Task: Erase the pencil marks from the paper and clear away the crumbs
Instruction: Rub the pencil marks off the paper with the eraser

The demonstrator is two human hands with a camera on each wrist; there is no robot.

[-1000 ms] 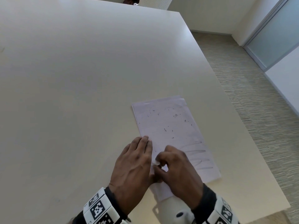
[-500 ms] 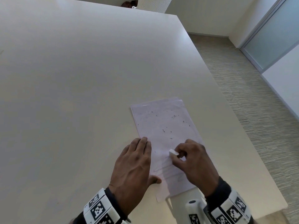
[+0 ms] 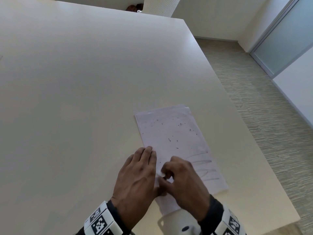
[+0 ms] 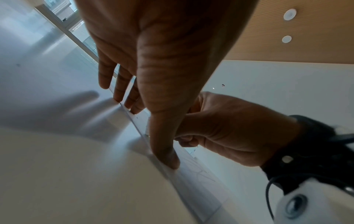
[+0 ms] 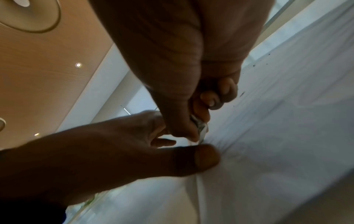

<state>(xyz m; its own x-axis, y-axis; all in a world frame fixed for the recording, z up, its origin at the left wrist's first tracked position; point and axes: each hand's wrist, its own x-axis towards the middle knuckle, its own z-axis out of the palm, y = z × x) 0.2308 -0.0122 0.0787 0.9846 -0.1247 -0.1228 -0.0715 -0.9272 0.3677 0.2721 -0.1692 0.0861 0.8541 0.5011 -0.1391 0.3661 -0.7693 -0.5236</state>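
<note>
A white sheet of paper [image 3: 171, 133] lies on the cream table [image 3: 76, 82] near its right edge. Dark eraser crumbs [image 3: 169, 139] are scattered over its upper half, and grey pencil marks [image 3: 205, 168] run across its lower right. My left hand [image 3: 140, 172] lies flat with straight fingers on the paper's left edge, thumb pressing the sheet [image 4: 168, 160]. My right hand [image 3: 183, 180] pinches a small white eraser [image 5: 201, 128] between thumb and fingers, its tip on the paper right next to the left thumb [image 5: 199, 159]. Most of the eraser is hidden by the fingers.
The table's right edge [image 3: 250, 150] runs close to the paper, with striped carpet [image 3: 262, 107] beyond it. A white perforated chair back [image 3: 160, 5] stands past the far edge. A glass door [image 3: 288, 36] is at the far right.
My right hand with the eraser went right across the paper half a second ago and has come back left, beside the left thumb. The left hand has stayed in place.
</note>
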